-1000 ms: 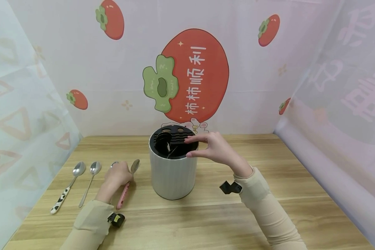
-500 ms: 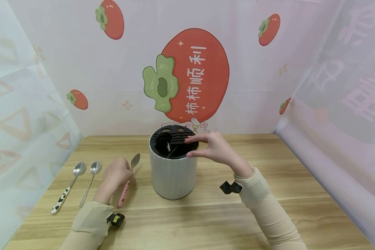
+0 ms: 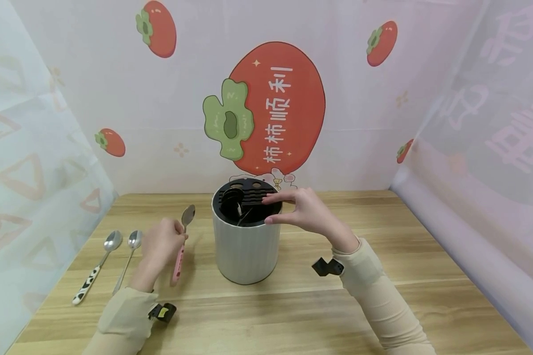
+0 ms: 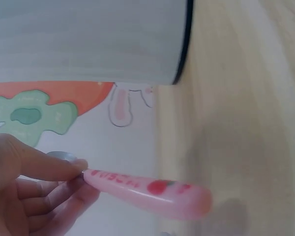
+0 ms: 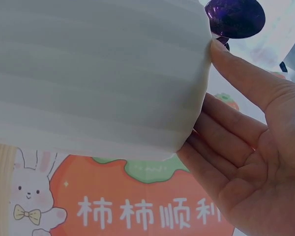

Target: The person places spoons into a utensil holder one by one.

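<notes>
My left hand (image 3: 163, 242) pinches a spoon (image 3: 178, 261) with a pink handle at its metal neck. The bowl points up, and the spoon is tilted above the table. In the left wrist view, the pink handle (image 4: 152, 196) shows red strawberry prints, while the fingers partly hide the bowl. A white ribbed utensil holder (image 3: 246, 254) with a black slotted top stands upright at the middle. My right hand (image 3: 308, 214) touches the holder's right rim, thumb at the front and fingers extended farther back. Dark spoons (image 3: 233, 195) stand inside the holder.
Left of my left hand lie a spoon with a black-and-white handle (image 3: 91, 278) and a plain metal spoon (image 3: 125, 268), partly behind the hand. The wooden table (image 3: 266, 320) ends at a printed cloth backdrop (image 3: 346, 158). Cloth also hangs at both sides.
My left hand has raised the pink-handled spoon off the table and moved it slightly farther away and left, turning it more upright. The right hand and the holder have stayed put.
</notes>
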`<action>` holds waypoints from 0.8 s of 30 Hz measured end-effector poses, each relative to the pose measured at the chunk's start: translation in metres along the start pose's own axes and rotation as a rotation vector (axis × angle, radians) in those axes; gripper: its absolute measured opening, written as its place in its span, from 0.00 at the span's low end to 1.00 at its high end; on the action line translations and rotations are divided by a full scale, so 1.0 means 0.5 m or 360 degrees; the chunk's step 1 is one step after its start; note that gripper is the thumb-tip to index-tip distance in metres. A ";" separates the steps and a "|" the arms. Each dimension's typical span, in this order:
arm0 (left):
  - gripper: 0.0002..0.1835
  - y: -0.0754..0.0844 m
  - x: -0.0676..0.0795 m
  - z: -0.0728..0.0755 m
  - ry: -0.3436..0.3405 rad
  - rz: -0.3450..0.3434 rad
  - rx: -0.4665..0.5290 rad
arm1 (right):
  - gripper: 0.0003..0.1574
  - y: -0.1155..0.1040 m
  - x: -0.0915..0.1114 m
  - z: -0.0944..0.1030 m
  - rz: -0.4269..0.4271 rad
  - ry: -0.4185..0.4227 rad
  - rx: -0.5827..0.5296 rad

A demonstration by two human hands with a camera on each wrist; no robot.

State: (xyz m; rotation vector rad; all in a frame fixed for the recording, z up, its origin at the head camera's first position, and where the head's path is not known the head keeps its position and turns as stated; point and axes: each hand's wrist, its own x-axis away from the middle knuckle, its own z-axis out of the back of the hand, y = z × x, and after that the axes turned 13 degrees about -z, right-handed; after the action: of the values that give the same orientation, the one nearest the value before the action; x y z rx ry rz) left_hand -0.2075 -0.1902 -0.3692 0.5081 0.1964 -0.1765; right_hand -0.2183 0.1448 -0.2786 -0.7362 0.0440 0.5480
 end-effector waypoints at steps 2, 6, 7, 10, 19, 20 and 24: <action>0.06 0.005 -0.001 0.004 0.0049 -0.0019 0.0004 | 0.26 0.001 0.000 -0.001 0.0006 -0.0002 -0.0007; 0.06 0.017 -0.001 0.014 0.0126 -0.0052 -0.0003 | 0.26 0.002 0.000 -0.001 0.0002 -0.0004 -0.0018; 0.06 0.020 -0.001 0.016 0.0147 -0.0057 -0.0008 | 0.26 0.002 0.000 -0.001 0.0001 -0.0004 -0.0017; 0.06 0.031 0.001 0.024 0.0210 -0.0076 -0.0030 | 0.26 0.002 0.000 -0.002 -0.0006 -0.0007 -0.0013; 0.06 0.068 0.013 0.048 0.0470 -0.0168 -0.0060 | 0.25 0.000 0.000 -0.001 -0.0012 -0.0004 -0.0018; 0.06 0.072 0.014 0.051 0.0498 -0.0179 -0.0053 | 0.25 0.000 0.000 -0.001 -0.0011 -0.0003 -0.0016; 0.07 0.087 0.018 0.062 0.0599 -0.0217 -0.0027 | 0.26 -0.001 0.001 0.000 -0.0011 -0.0003 -0.0009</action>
State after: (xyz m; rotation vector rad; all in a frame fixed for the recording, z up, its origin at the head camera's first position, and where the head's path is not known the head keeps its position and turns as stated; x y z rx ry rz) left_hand -0.1851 -0.1693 -0.3247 0.5082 0.6005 -0.2113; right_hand -0.2179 0.1446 -0.2786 -0.7412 0.0384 0.5424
